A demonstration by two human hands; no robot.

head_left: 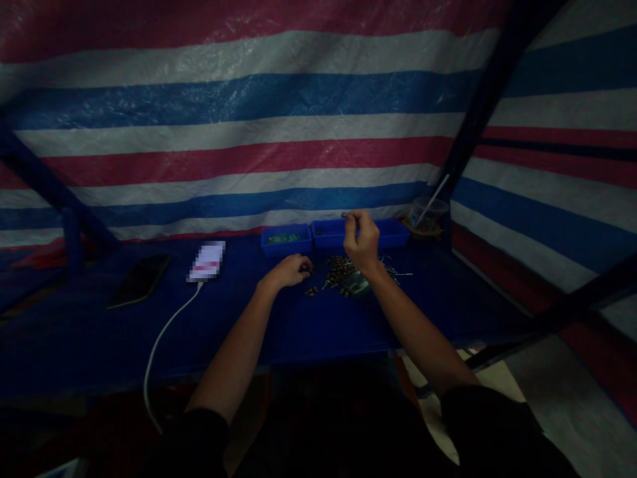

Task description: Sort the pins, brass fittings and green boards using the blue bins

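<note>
My right hand (362, 240) is raised over the far side of the blue table, its fingers pinched on a small metal part (344, 215) whose kind is too small to tell. Below it lies a heap of small brass-coloured metal parts (340, 271), with thin pins sticking out at the right and a greenish clear bag (356, 285) among them. My left hand (291, 271) rests low at the heap's left, fingers curled closed around something small and dark that I cannot make out. A few loose metal parts (311, 291) lie just in front of it.
Behind my hands stand a small blue tray (287, 251) with greenish pieces and a longer blue tray (395, 234). A clear cup (428, 211) with a straw is at the back right. Left lie a dark phone (140, 280) and a lit phone (206, 261) on a white cable (162, 338).
</note>
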